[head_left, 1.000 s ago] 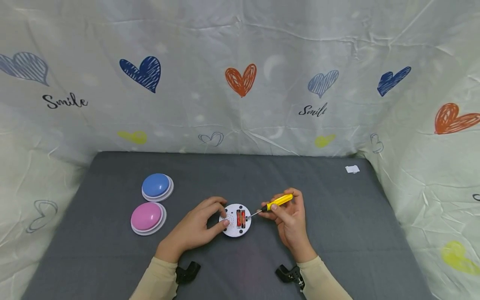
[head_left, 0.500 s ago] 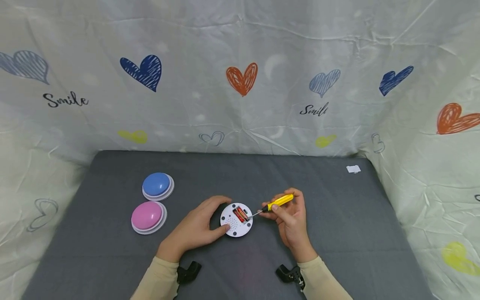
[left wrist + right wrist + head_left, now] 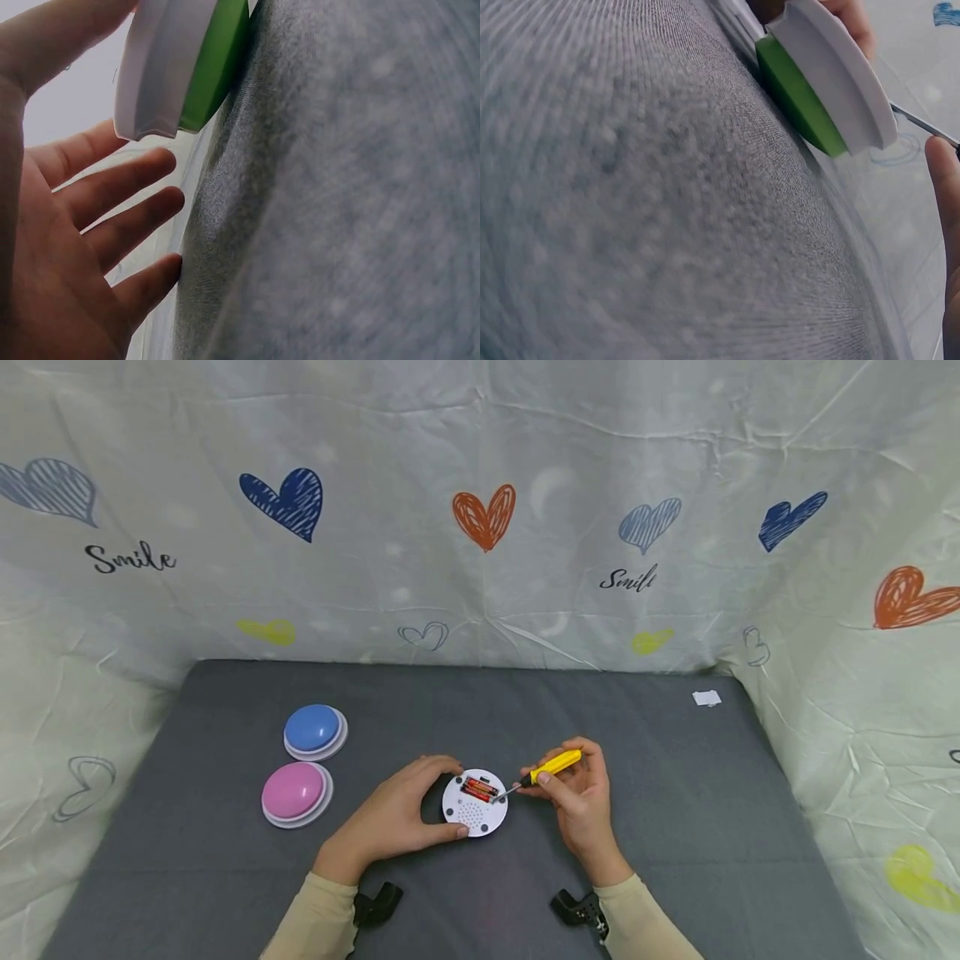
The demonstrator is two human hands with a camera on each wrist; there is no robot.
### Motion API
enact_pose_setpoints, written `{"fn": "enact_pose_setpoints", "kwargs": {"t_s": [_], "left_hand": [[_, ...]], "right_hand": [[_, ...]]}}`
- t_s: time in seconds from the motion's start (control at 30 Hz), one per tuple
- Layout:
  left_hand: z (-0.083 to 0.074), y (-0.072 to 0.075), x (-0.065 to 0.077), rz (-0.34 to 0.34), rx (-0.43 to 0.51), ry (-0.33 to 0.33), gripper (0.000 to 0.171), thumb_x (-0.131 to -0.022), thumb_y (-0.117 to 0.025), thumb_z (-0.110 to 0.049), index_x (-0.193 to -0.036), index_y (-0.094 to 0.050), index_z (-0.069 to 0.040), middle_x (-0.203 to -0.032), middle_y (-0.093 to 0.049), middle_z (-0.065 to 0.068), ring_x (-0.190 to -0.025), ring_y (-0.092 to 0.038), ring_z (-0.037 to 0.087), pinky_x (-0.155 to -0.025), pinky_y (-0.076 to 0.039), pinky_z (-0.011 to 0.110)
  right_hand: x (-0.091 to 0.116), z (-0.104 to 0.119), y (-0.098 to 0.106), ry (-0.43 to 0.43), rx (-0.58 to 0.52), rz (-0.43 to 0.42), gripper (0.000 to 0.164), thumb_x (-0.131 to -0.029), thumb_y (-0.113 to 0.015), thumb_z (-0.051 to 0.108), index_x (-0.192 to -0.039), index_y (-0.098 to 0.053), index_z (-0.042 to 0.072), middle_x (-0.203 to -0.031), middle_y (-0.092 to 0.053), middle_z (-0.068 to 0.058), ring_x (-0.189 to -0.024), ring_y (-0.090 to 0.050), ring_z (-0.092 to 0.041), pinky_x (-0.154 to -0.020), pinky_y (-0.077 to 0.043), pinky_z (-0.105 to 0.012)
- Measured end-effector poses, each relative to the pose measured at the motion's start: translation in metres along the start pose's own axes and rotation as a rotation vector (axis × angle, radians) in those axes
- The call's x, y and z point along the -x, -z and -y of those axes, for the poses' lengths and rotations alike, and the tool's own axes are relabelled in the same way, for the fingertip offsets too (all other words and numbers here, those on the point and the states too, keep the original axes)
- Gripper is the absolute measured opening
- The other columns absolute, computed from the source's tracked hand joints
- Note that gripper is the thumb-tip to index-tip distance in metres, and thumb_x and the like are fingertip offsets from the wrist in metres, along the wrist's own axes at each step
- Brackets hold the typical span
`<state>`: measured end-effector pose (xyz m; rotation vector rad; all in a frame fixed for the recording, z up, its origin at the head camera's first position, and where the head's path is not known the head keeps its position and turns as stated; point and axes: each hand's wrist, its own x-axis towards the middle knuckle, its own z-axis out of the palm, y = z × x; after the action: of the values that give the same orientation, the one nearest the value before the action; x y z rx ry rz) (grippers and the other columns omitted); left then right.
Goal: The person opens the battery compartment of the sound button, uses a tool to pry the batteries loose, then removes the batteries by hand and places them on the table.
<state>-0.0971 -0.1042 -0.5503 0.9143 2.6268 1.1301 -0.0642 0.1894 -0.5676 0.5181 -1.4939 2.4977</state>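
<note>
An upside-down push button (image 3: 476,818) lies on the grey cloth, white base up, its green dome (image 3: 215,75) underneath in the left wrist view. Two red batteries (image 3: 480,788) sit in its uncovered compartment. My left hand (image 3: 393,806) holds the button by its left side, thumb at the near rim and index finger at the far rim; the other fingers are spread in the left wrist view. My right hand (image 3: 581,802) grips a yellow-handled screwdriver (image 3: 557,763). The screwdriver's metal tip meets the right end of the batteries. In the right wrist view its shaft (image 3: 922,122) reaches behind the white base.
A blue push button (image 3: 312,728) and a pink push button (image 3: 292,792) stand dome up on the left. A small white piece (image 3: 707,697) lies at the far right of the table (image 3: 712,827). A curtain with printed hearts (image 3: 480,593) hangs behind.
My left hand has turned the push button clockwise, so the batteries went from lying front-to-back to nearly crosswise. The screwdriver has shifted slightly left and down, its tip staying at the batteries.
</note>
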Motion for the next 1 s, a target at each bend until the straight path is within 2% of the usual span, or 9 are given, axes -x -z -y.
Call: {"fn": "enact_pose_setpoints", "kwargs": {"t_s": [0.03,0.17,0.33,0.43,0.57,0.67,0.77,0.9,1.0], "left_hand": [[-0.0004,0.0000,0.0000,-0.002,0.001,0.004,0.075,-0.081,-0.095,-0.054,-0.141,-0.065,-0.022,-0.146,-0.064,-0.005,-0.143,-0.057,0.024,-0.125,-0.042,0.052],[-0.0016,-0.0015,-0.0005,0.007,0.018,0.035,0.080,-0.079,-0.097,-0.054,-0.144,-0.064,-0.020,-0.141,-0.068,-0.005,-0.146,-0.055,0.035,-0.129,-0.033,0.057],[-0.0025,-0.0023,0.0003,0.041,0.012,0.065,0.096,-0.078,-0.095,-0.062,-0.157,-0.059,-0.020,-0.152,-0.064,-0.005,-0.154,-0.043,0.047,-0.127,-0.032,0.066],[-0.0021,-0.0029,-0.0002,0.058,-0.005,0.031,0.100,-0.078,-0.094,-0.063,-0.160,-0.059,-0.017,-0.156,-0.062,-0.003,-0.153,-0.047,0.042,-0.128,-0.029,0.066],[-0.0018,-0.0031,-0.0013,0.073,-0.011,-0.019,0.101,-0.077,-0.097,-0.059,-0.159,-0.059,-0.013,-0.154,-0.064,-0.001,-0.146,-0.056,0.025,-0.134,-0.019,0.056],[-0.0018,-0.0037,-0.0012,0.073,-0.017,-0.032,0.102,-0.076,-0.099,-0.057,-0.159,-0.059,-0.012,-0.154,-0.063,0.000,-0.145,-0.056,0.023,-0.135,-0.018,0.056],[-0.0021,-0.0049,-0.0014,0.073,-0.026,-0.038,0.102,-0.076,-0.099,-0.056,-0.159,-0.058,-0.011,-0.154,-0.063,0.002,-0.144,-0.057,0.022,-0.135,-0.017,0.057],[-0.0037,-0.0066,-0.0020,0.068,-0.054,-0.040,0.101,-0.078,-0.097,-0.059,-0.158,-0.059,-0.011,-0.150,-0.065,0.002,-0.141,-0.060,0.022,-0.134,-0.018,0.059],[-0.0057,-0.0068,-0.0023,0.063,-0.067,-0.040,0.099,-0.078,-0.097,-0.058,-0.157,-0.060,-0.010,-0.147,-0.067,0.002,-0.139,-0.061,0.022,-0.134,-0.019,0.059]], "right_hand": [[0.0000,-0.0003,0.0001,-0.001,0.002,0.005,0.052,-0.099,-0.061,-0.019,-0.139,-0.050,0.012,-0.116,-0.059,-0.021,-0.106,-0.077,-0.034,-0.082,-0.068,-0.054],[0.0003,-0.0010,-0.0004,0.000,0.022,0.021,0.054,-0.099,-0.062,-0.020,-0.141,-0.050,0.012,-0.115,-0.060,-0.019,-0.106,-0.077,-0.034,-0.082,-0.068,-0.054],[0.0006,-0.0004,-0.0025,-0.001,0.043,0.020,0.053,-0.099,-0.064,-0.019,-0.141,-0.050,0.011,-0.114,-0.060,-0.019,-0.105,-0.078,-0.034,-0.081,-0.068,-0.054],[0.0006,0.0000,-0.0040,-0.005,0.052,0.018,0.053,-0.099,-0.065,-0.018,-0.141,-0.050,0.011,-0.114,-0.059,-0.020,-0.105,-0.078,-0.034,-0.081,-0.068,-0.054],[0.0004,0.0001,-0.0051,-0.005,0.068,0.020,0.053,-0.099,-0.067,-0.016,-0.141,-0.050,0.011,-0.114,-0.058,-0.020,-0.106,-0.078,-0.034,-0.081,-0.068,-0.054],[0.0001,0.0005,-0.0053,0.007,0.079,0.030,0.053,-0.098,-0.067,-0.017,-0.141,-0.050,0.009,-0.114,-0.058,-0.020,-0.105,-0.078,-0.033,-0.081,-0.068,-0.054],[-0.0004,0.0014,-0.0054,0.031,0.104,0.051,0.050,-0.098,-0.067,-0.018,-0.140,-0.047,-0.001,-0.114,-0.058,-0.021,-0.105,-0.078,-0.034,-0.080,-0.068,-0.052],[-0.0020,0.0047,-0.0074,0.094,0.148,0.090,0.048,-0.096,-0.067,-0.021,-0.134,-0.038,-0.017,-0.111,-0.055,-0.029,-0.104,-0.078,-0.035,-0.081,-0.068,-0.051],[-0.0033,0.0081,-0.0096,0.150,0.191,0.118,0.047,-0.095,-0.066,-0.023,-0.131,-0.037,-0.021,-0.108,-0.052,-0.036,-0.104,-0.078,-0.036,-0.082,-0.068,-0.051]]}}
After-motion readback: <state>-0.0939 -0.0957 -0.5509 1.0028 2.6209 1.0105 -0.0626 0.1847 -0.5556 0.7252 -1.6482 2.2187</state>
